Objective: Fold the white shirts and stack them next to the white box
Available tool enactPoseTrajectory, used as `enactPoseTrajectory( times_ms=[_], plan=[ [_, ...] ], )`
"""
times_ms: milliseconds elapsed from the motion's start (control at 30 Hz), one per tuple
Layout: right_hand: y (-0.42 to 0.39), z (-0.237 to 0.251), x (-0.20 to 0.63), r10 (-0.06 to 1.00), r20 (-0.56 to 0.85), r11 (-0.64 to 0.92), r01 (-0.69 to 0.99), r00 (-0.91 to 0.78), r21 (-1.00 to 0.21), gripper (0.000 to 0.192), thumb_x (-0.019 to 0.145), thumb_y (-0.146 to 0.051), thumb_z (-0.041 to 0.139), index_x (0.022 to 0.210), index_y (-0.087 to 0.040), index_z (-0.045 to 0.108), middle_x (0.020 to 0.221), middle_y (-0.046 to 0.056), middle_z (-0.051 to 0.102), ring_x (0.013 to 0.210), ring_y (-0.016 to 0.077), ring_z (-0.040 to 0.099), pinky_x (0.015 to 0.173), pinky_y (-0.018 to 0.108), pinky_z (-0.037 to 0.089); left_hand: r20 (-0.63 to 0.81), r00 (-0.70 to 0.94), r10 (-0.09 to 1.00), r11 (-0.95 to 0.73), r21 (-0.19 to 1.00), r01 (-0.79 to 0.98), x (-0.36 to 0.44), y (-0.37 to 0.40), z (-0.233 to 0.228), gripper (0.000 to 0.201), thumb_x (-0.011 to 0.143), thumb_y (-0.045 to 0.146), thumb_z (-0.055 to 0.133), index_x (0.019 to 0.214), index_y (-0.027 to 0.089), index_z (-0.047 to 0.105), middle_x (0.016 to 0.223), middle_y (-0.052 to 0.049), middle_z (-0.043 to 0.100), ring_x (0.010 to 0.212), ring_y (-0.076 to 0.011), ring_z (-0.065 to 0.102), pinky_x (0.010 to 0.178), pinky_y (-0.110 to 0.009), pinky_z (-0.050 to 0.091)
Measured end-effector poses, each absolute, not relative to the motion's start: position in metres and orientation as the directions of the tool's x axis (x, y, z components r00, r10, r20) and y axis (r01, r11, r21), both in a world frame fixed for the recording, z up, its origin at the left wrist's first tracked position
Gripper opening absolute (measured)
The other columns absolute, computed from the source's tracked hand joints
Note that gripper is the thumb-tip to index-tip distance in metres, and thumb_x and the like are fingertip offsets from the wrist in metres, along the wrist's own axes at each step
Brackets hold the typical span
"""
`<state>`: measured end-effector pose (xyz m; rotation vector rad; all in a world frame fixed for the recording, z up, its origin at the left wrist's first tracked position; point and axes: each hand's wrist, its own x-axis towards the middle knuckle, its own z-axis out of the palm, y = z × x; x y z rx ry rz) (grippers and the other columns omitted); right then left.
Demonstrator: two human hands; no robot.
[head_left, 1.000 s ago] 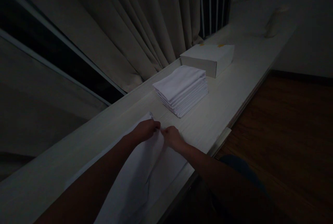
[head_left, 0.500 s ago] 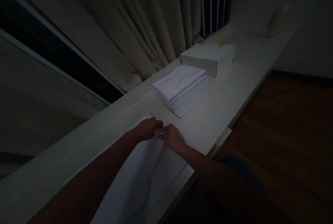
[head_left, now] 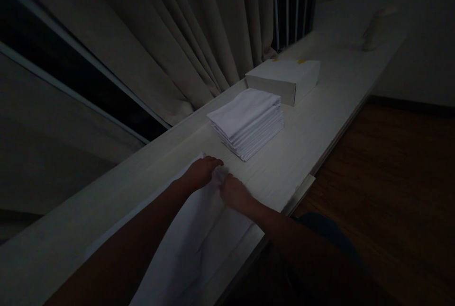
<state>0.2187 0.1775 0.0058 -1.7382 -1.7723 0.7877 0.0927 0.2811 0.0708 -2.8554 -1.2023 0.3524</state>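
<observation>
A white cloth (head_left: 192,244) lies spread along the pale counter (head_left: 309,121) in front of me. My left hand (head_left: 202,171) and my right hand (head_left: 232,191) meet at the cloth's far edge, both pinching the fabric there. Just beyond my hands sits a neat stack of folded white cloths (head_left: 247,122). The room is dim.
A white box (head_left: 282,78) stands behind the stack. Beige curtains (head_left: 177,36) hang along the counter's left side over a dark window. A pale object (head_left: 373,29) rests at the counter's far end. Dark wooden floor (head_left: 391,178) lies to the right.
My hands have drawn closer together at the cloth's far edge, the right hand sliding slightly back toward me. The view shifted only slightly.
</observation>
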Motion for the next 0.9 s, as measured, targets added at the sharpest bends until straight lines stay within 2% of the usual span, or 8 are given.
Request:
enactPoseTrajectory(
  times_ms=[67, 133, 200, 267, 367, 533, 700, 900],
  plan=[
    [0.17, 0.012, 0.222, 1.0, 0.01, 0.018, 0.796, -0.015, -0.605, 0.029, 0.088, -0.016, 0.049, 0.115, -0.007, 0.056, 0.092, 0.017, 0.069, 0.081, 0.0268, 0.068, 0.068, 0.036, 0.051, -0.089, 0.575, 0.813, -0.582, -0.124, 0.804, 0.076, 0.287, 0.065, 0.051, 0.078, 0.006, 0.041, 0.121, 0.026, 0.058, 0.121, -0.006, 0.064, 0.114, -0.0191, 0.056, 0.095, -0.031, 0.043],
    [0.165, 0.018, 0.224, 0.995, 0.084, 0.081, 0.862, -0.045, -0.5, 0.027, 0.088, -0.01, 0.044, 0.112, -0.009, 0.056, 0.095, 0.017, 0.067, 0.083, 0.0263, 0.066, 0.068, 0.037, 0.052, -0.028, 0.468, 0.883, -0.466, -0.148, 0.872, 0.055, 0.293, 0.06, 0.043, 0.083, 0.012, 0.039, 0.119, 0.021, 0.06, 0.121, -0.01, 0.064, 0.113, -0.0226, 0.057, 0.095, -0.035, 0.045],
    [0.162, 0.02, 0.223, 0.965, 0.211, 0.232, 0.879, -0.154, -0.418, 0.023, 0.089, -0.009, 0.043, 0.106, -0.009, 0.058, 0.1, 0.018, 0.064, 0.091, 0.0264, 0.063, 0.074, 0.039, 0.052, -0.001, 0.402, 0.916, -0.397, -0.161, 0.904, 0.036, 0.298, 0.056, 0.038, 0.086, 0.017, 0.038, 0.114, 0.018, 0.063, 0.119, -0.012, 0.065, 0.112, -0.0243, 0.058, 0.095, -0.037, 0.045],
    [0.159, 0.016, 0.219, 0.887, 0.346, 0.421, 0.845, -0.306, -0.331, 0.022, 0.09, -0.01, 0.044, 0.105, -0.009, 0.059, 0.106, 0.019, 0.063, 0.101, 0.0266, 0.059, 0.086, 0.042, 0.049, 0.005, 0.372, 0.928, -0.366, -0.164, 0.916, 0.025, 0.302, 0.053, 0.036, 0.087, 0.021, 0.037, 0.11, 0.019, 0.065, 0.118, -0.01, 0.066, 0.112, -0.0234, 0.058, 0.097, -0.037, 0.045],
    [0.155, -0.002, 0.209, 0.801, 0.445, 0.536, 0.811, -0.4, -0.235, 0.031, 0.092, -0.013, 0.044, 0.118, -0.003, 0.057, 0.123, 0.023, 0.058, 0.117, 0.0282, 0.053, 0.101, 0.045, 0.041, -0.011, 0.403, 0.915, -0.4, -0.159, 0.903, 0.022, 0.307, 0.048, 0.04, 0.088, 0.022, 0.036, 0.116, 0.021, 0.064, 0.126, -0.007, 0.063, 0.118, -0.0215, 0.055, 0.102, -0.035, 0.042],
    [0.151, -0.029, 0.199, 0.828, 0.421, 0.486, 0.848, -0.369, -0.212, 0.041, 0.091, -0.015, 0.045, 0.126, 0.005, 0.052, 0.13, 0.031, 0.051, 0.125, 0.033, 0.049, 0.105, 0.05, 0.037, -0.054, 0.532, 0.845, -0.533, -0.161, 0.83, 0.036, 0.317, 0.042, 0.05, 0.087, 0.016, 0.034, 0.131, 0.028, 0.053, 0.139, -0.002, 0.054, 0.125, -0.0188, 0.048, 0.101, -0.033, 0.041],
    [0.154, -0.03, 0.2, 0.823, 0.428, 0.501, 0.833, -0.374, -0.236, 0.038, 0.091, -0.016, 0.045, 0.124, 0.003, 0.055, 0.131, 0.03, 0.052, 0.125, 0.0325, 0.049, 0.105, 0.05, 0.037, -0.065, 0.564, 0.823, -0.563, -0.224, 0.796, 0.043, 0.333, 0.043, 0.039, 0.087, 0.021, 0.038, 0.119, 0.028, 0.061, 0.135, -0.007, 0.053, 0.123, -0.0239, 0.048, 0.097, -0.037, 0.042],
    [0.155, -0.027, 0.197, 0.835, 0.428, 0.474, 0.848, -0.347, -0.238, 0.04, 0.091, -0.014, 0.045, 0.125, 0.005, 0.053, 0.13, 0.03, 0.053, 0.123, 0.0329, 0.05, 0.105, 0.051, 0.037, -0.184, 0.606, 0.774, -0.627, -0.357, 0.692, 0.051, 0.349, 0.044, 0.037, 0.088, 0.026, 0.038, 0.115, 0.028, 0.064, 0.13, -0.011, 0.051, 0.114, -0.0261, 0.05, 0.088, -0.038, 0.042]
  ],
)
